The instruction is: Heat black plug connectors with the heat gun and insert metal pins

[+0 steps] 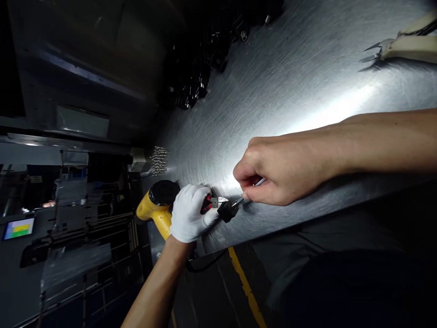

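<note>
My left hand (191, 213), in a white glove, is closed around small red-handled pliers (215, 202); their metal jaws point right. A small black block (227, 212) sits against the jaws and by the gloved thumb tip. Whether the jaws grip it I cannot tell. My bare right hand (273, 171) pinches a thin metal rod (241, 201) between thumb and curled fingers. Its lower end meets the block, and a bit of the shaft shows above the thumb. The kind of rod is hidden by the fingers.
Just left of the glove stands a yellow-and-black power tool (160, 205). Many dark parts (201, 68) are heaped at the back of the metal table (290, 82). Pale-handled cutters (403, 48) lie at upper right. Small metal pins (159, 161) stand in a cluster at the far end.
</note>
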A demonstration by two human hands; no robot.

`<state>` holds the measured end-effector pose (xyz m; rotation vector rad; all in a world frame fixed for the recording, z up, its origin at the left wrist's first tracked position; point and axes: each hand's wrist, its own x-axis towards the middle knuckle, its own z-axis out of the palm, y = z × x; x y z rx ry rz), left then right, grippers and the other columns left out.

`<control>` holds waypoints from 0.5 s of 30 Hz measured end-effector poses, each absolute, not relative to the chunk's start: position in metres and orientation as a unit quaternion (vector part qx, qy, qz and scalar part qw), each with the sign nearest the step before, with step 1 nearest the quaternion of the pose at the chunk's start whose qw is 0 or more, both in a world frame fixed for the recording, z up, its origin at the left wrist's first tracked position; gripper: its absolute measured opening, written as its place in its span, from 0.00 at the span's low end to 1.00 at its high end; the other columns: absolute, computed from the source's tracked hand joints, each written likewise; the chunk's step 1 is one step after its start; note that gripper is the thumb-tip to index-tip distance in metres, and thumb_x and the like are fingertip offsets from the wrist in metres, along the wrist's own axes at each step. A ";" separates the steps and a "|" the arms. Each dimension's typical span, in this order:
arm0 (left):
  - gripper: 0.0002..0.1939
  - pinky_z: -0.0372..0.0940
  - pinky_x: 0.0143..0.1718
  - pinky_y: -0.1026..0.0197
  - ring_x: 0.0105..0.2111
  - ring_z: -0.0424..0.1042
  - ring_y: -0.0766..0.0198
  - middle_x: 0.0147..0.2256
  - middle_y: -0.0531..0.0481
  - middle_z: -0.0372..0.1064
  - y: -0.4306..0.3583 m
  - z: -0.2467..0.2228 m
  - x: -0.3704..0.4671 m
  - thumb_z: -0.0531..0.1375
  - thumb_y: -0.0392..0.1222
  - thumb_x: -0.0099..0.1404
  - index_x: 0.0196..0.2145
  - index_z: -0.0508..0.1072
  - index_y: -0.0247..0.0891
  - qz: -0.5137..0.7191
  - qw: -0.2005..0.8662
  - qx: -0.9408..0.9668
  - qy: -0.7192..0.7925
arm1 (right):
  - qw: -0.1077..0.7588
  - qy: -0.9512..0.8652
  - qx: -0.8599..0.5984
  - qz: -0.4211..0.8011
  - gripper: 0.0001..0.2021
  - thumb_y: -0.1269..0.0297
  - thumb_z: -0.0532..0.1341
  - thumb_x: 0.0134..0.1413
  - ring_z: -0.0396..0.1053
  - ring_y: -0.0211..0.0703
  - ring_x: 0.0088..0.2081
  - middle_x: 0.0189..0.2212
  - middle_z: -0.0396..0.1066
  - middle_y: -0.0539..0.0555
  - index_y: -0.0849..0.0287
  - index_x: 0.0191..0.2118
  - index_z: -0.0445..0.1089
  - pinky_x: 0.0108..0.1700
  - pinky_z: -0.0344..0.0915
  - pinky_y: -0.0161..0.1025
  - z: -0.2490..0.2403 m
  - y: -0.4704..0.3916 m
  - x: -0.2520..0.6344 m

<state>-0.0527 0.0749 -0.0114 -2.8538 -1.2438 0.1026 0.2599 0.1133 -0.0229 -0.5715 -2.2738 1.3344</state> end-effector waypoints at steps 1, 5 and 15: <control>0.19 0.62 0.31 0.56 0.29 0.68 0.59 0.32 0.45 0.72 0.075 -0.011 -0.052 0.54 0.58 0.68 0.38 0.71 0.39 0.035 0.011 -0.917 -0.397 | 0.221 -0.822 -0.204 0.482 0.10 0.76 0.62 0.53 0.56 0.27 0.18 0.15 0.62 0.42 0.61 0.23 0.69 0.24 0.52 0.34 -0.023 0.113 0.260; 0.19 0.61 0.31 0.56 0.29 0.67 0.58 0.31 0.45 0.72 0.078 -0.010 -0.050 0.53 0.58 0.69 0.37 0.70 0.39 0.032 0.012 -0.927 -0.373 | 0.220 -0.822 -0.200 0.486 0.11 0.77 0.62 0.52 0.55 0.27 0.18 0.14 0.60 0.41 0.61 0.21 0.66 0.24 0.51 0.35 -0.022 0.114 0.260; 0.27 0.60 0.31 0.55 0.29 0.66 0.56 0.30 0.43 0.72 0.087 -0.009 -0.049 0.48 0.66 0.70 0.37 0.72 0.39 0.048 0.004 -0.948 -0.316 | 0.227 -0.809 -0.235 0.488 0.16 0.82 0.61 0.52 0.47 0.26 0.20 0.12 0.50 0.37 0.61 0.18 0.62 0.29 0.47 0.40 -0.020 0.101 0.259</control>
